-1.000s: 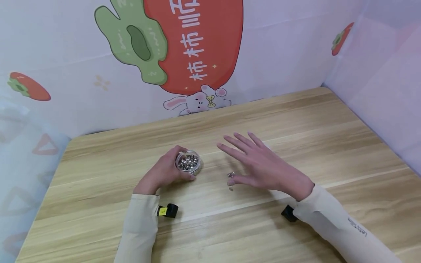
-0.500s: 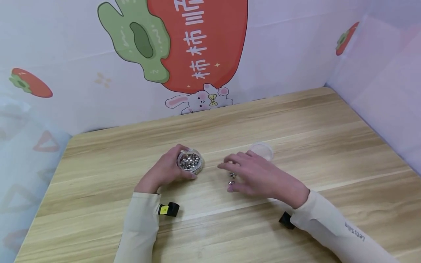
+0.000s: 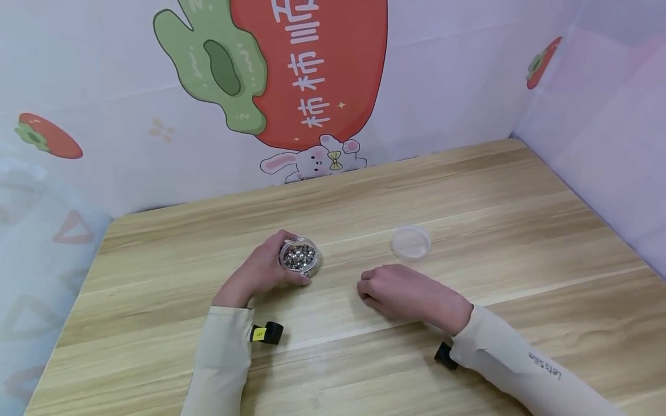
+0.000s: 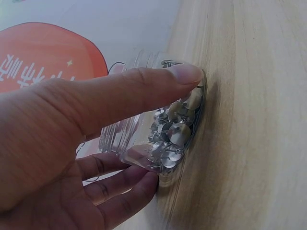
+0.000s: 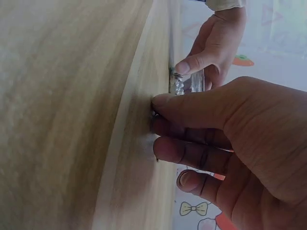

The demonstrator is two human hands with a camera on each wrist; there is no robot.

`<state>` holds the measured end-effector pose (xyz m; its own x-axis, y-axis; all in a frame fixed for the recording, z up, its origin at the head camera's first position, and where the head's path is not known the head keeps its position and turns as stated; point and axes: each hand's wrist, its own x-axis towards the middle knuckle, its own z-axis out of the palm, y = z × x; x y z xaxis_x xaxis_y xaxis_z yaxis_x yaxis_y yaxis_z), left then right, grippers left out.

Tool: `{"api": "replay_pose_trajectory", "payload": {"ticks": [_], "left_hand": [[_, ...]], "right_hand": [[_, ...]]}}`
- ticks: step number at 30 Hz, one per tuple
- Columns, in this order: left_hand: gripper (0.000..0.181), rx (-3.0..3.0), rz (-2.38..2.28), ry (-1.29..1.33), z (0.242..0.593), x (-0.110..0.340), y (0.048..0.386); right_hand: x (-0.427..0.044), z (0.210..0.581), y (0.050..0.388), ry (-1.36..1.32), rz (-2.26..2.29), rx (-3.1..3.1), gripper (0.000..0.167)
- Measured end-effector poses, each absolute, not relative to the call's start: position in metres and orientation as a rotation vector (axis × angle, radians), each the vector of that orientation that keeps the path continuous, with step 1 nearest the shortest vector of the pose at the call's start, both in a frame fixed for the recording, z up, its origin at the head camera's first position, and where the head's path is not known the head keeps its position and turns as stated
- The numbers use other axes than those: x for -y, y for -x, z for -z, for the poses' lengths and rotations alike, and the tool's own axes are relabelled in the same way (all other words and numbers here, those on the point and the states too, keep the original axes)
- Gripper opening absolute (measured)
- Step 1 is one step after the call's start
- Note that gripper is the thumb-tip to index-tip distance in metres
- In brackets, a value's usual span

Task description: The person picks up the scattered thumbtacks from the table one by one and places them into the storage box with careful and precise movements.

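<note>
A clear plastic jar (image 3: 315, 267) stands upright on the table, its top uncovered. Silver thumbtacks (image 4: 178, 134) fill its lower part in the left wrist view. My left hand (image 3: 259, 270) grips the jar, thumb on the near side and fingers round the far side. To the right of it, my right hand (image 3: 398, 292) is down at the tabletop with curled fingers. In the right wrist view its thumb and forefinger pinch a small shiny thumbtack (image 5: 154, 114), mostly covered by the fingertips. Another tiny bit of metal (image 5: 157, 159) shows below the middle finger.
A round translucent lid (image 3: 411, 242) lies flat on the wooden table (image 3: 333, 375), just beyond my right hand. Behind the table hangs a printed cloth backdrop (image 3: 442, 86). Black wrist cameras (image 3: 268, 333) sit at both sleeves.
My right hand has gone from spread fingers over the loose tacks to curled fingers at the table, shifting slightly toward me. The lid has come into view. My left hand keeps holding the jar.
</note>
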<state>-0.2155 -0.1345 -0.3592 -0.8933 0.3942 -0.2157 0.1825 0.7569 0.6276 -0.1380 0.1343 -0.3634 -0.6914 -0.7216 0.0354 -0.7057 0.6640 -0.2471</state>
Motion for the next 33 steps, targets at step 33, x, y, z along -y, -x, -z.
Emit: {"api": "replay_pose_trajectory", "payload": {"ticks": [33], "left_hand": [[0.084,-2.610,-0.921,-0.455,0.359,0.135,0.216]], "right_hand": [[-0.104,0.310,0.161,1.167,0.687,-2.918,0.008]]}}
